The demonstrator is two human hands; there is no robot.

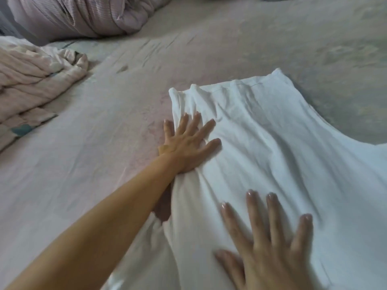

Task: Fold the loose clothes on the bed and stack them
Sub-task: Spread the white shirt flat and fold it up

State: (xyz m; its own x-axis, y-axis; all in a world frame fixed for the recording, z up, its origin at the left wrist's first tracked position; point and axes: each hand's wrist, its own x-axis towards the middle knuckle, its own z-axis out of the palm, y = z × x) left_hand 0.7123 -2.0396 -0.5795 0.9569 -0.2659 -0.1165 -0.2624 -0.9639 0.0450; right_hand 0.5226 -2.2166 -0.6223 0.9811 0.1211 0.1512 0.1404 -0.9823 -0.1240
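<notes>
A white garment (pixel 278 130) lies spread and creased on the bed, running from the near edge of the view toward the middle right. My left hand (pixel 188 145) rests flat on its left edge, fingers spread, the arm stretched out from the lower left. Near the bottom, my right hand (pixel 270 245) lies flat on the cloth's near part with fingers apart. Neither hand grips the fabric.
The pale pink bed sheet (pixel 83 164) fills most of the view. A crumpled pink quilt (pixel 31 80) lies at the left edge. A bunched mauve duvet (pixel 79 15) sits at the top left.
</notes>
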